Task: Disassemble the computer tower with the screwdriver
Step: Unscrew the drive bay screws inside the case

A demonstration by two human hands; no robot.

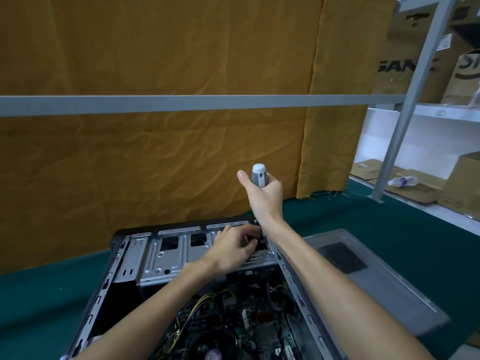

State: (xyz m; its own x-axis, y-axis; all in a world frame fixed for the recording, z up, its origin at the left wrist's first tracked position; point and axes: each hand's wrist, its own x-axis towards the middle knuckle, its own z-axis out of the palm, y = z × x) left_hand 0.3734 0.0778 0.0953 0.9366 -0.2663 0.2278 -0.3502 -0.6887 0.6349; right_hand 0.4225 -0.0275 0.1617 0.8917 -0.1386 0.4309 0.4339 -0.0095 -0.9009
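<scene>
The computer tower [181,281] lies on its side on the green table [39,294], its open side up; inside show a silver drive cage [161,253] at the far end and, nearer, a motherboard [233,331] crossed by yellow and black cables [205,300]; a grey side panel [363,271] with a mesh vent lies flat just right of the case; behind hangs a mustard cloth [155,165] crossed by a grey rail [181,105]; at far right stand shelves with cardboard boxes [405,61] and a plastic bottle [402,181]; the left hand [233,249] has its fingers curled on something at the cage's right end, its grip hiding what it pinches; the right hand [265,194], raised above the case's far corner, clenches the grey-and-white handle of the screwdriver [259,175], thumb out, shaft hidden.
</scene>
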